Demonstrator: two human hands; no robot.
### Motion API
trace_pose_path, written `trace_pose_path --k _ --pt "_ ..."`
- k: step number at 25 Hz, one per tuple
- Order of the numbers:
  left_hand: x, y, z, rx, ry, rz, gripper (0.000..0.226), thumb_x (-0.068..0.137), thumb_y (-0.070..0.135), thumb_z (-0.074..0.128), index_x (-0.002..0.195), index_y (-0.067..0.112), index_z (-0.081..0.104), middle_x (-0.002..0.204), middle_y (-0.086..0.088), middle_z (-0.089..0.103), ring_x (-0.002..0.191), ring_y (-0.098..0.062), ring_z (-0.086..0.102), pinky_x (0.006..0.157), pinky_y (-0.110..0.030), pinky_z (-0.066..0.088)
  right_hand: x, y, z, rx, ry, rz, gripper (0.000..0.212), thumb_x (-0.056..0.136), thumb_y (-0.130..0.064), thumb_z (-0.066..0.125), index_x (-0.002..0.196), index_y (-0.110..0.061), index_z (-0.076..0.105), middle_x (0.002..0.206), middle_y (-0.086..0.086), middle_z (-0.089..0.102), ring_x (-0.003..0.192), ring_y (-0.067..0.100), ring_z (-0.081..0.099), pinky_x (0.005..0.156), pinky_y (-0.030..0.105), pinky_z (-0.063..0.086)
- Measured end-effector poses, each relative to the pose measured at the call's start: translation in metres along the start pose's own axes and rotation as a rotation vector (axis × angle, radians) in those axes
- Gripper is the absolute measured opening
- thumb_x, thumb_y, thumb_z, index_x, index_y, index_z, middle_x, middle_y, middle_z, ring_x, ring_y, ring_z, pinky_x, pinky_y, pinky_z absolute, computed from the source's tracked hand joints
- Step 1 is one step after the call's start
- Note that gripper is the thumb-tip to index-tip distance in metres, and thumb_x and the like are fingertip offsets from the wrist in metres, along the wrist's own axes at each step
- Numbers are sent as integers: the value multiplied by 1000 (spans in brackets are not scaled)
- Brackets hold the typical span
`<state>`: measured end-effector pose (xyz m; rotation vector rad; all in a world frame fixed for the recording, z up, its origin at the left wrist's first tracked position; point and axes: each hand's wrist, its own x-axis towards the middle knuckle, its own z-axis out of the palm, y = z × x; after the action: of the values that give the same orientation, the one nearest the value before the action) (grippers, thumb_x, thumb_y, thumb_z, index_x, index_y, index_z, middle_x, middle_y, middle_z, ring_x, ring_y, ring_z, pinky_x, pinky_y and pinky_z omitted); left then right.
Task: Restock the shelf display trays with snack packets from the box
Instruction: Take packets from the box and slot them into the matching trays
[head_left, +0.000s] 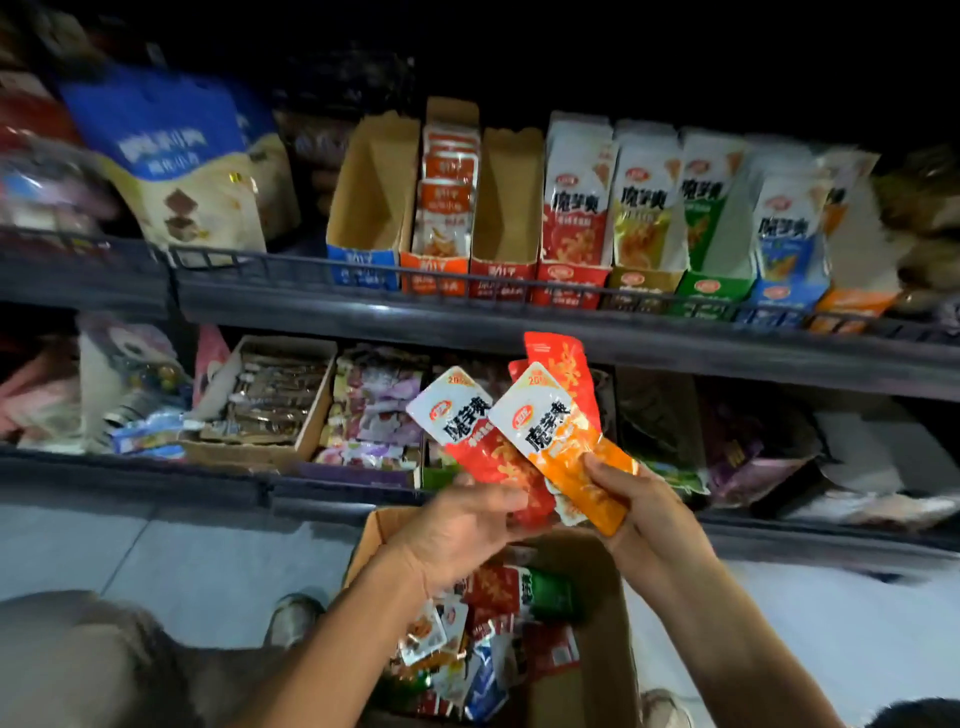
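Packets of snack food fanned upward between two bare hands in front of the dark shelving. The left hand (462, 525) had its fingers (506, 501) closed on the lower end of a red-and-white foil snack packet (470, 436), while the right hand (641, 512) pinched the bottom of an orange-and-white foil snack packet (563, 441) between thumb and fingers (602, 467). A further red packet (563, 364) stood up behind the orange one, touching it; which hand held it could not be told.

Directly below the hands sat an open brown cardboard box (597, 623) on the pale floor (156, 545), with a loose jumble of red, green, blue and white packets (483, 639) inside.

On the upper shelf (363, 312) stood a row of upright cardboard display trays. The blue-fronted tray (363, 208) and the red-fronted tray (506, 208) showed bare brown interiors, and the orange-fronted tray (447, 208) between them held a short stack of packets. To the right, trays (675, 208) in red, yellow, green, blue and orange were filled with upright packets.
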<state>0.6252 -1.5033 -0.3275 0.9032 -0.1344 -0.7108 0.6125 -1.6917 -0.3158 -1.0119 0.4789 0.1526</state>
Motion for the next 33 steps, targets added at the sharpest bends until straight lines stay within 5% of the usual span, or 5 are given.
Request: trace_pose_path --k 6,16,20,24,33 --pt "1 78 51 26 379 118 44 65 24 78 107 18 71 105 -7 77 96 -25 73 93 -45 54 -30 -21 48 -3 -110 -121 34 76 -17 72 107 -8 61 106 14 73 91 26 70 79 37 55" --pt "28 90 49 17 367 24 53 66 9 71 119 11 66 100 -15 76 83 -30 74 81 -46 59 -18 -28 67 -377 70 -335 32 79 -31 77 69 -6 60 70 17 66 62 28 61 58 44 54" --pt "39 95 49 45 396 43 33 80 -1 68 110 13 66 84 -8 77 69 -22 75 57 -35 60 -5 -46 68 -689 80 -595 32 76 -47 76 97 -29 60 86 -4 71 72 20 68 67 51 57" --pt "40 105 55 45 294 1 41 68 2 70 108 10 68 92 -15 76 78 -29 74 77 -45 60 3 -67 67 -611 -225 -610 55 90 -25 66 137 -41 43 116 -6 67 103 12 68 83 40 58" --pt "41 93 62 9 355 72 33 80 9 68 113 10 69 99 -14 77 84 -30 75 78 -42 58 -5 -56 65 -735 -296 -587 53 93 -23 61 140 -37 40 117 -16 67 105 3 65 89 29 55"
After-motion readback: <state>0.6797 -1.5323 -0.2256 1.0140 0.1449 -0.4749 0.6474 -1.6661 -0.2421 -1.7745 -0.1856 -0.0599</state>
